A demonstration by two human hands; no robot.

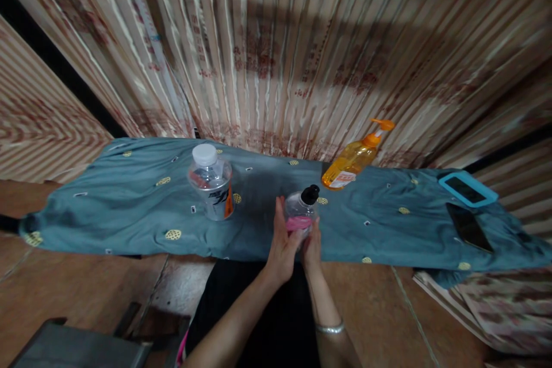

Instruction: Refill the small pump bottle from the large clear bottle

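Between my two hands is a small clear bottle (297,205) with a black cap and a pink label or band, tilted slightly to the right. My left hand (282,244) holds its left side, thumb across the front and fingers up along the side. My right hand (313,244) is wrapped round its lower right side; part of those fingers is hidden behind the bottle. To the left stands a wide clear plastic bottle (211,184) with a white cap and a black and orange label. Beyond my right hand stands an orange pump bottle (351,162) with yellow-orange liquid inside.
A green-blue cloth (142,207) with yellow prints covers the narrow table. At its right end lie a light-blue framed device (468,189) and a dark phone (468,227). A striped curtain (267,69) hangs behind. A dark stool (81,345) stands at lower left.
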